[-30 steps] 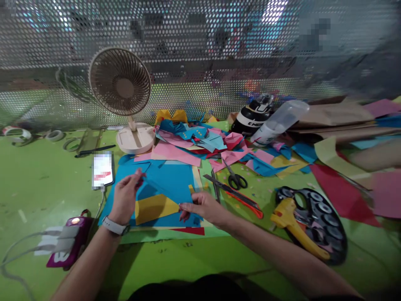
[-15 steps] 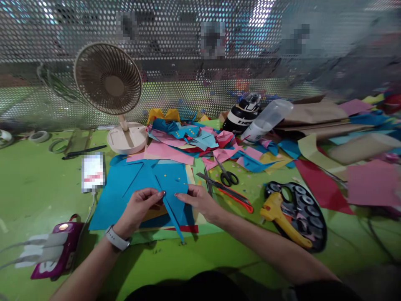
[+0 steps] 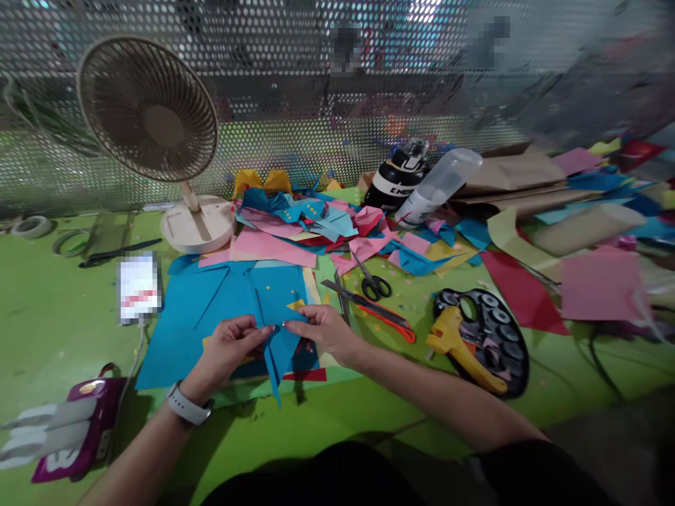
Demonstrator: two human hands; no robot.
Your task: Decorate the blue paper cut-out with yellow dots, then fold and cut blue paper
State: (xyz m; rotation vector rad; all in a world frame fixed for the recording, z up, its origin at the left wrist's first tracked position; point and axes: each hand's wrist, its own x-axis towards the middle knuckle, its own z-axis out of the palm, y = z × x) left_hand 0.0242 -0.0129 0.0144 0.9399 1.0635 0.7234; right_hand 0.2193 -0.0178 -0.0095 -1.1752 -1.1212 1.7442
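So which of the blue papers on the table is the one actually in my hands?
The folded blue piece with the pointed tip hanging down, pinched between left hand and right hand. The large blue sheets lie flat underneath.

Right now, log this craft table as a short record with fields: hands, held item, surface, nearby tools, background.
left hand: pinches the folded blue paper
right hand: pinches the same piece from the other side
held item: narrow blue point hanging downward
surface: green table, large blue sheet under the hands
nearby tools: scissors, yellow glue gun
background: fan, pile of coloured paper
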